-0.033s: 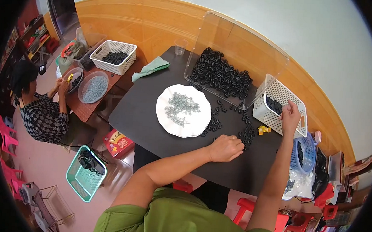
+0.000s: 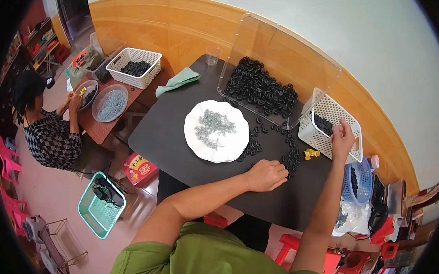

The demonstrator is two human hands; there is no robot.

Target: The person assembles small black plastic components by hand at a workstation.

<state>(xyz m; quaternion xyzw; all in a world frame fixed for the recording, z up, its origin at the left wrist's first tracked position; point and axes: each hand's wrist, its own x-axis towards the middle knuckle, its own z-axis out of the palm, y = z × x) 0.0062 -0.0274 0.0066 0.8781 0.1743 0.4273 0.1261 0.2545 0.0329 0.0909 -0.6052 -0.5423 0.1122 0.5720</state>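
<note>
My left hand [image 2: 267, 176] rests on the dark table [image 2: 175, 149], its fingers curled closed beside a loose trail of small black double-holed rings [image 2: 292, 159]; whatever it grips is hidden. My right hand [image 2: 342, 139] is over the near side of a white perforated basket [image 2: 336, 108] holding more black pieces. Its fingers are bent and a little apart, with nothing visible between them. A white scalloped plate [image 2: 197, 148] left of my left hand bears small grey-green pieces [image 2: 215, 123]. Beyond it, a clear plastic bin [image 2: 283, 29] lies tipped, with a heap of black rings [image 2: 261, 87] inside.
Yellow wrappers [image 2: 312, 154] lie near the white basket. A green cloth [image 2: 179, 81] and clear cup [image 2: 213, 55] sit at the table's far left. Right of the table stands a blue basket [image 2: 359, 180]. Another person [image 2: 48, 134] works at a brown table on the left.
</note>
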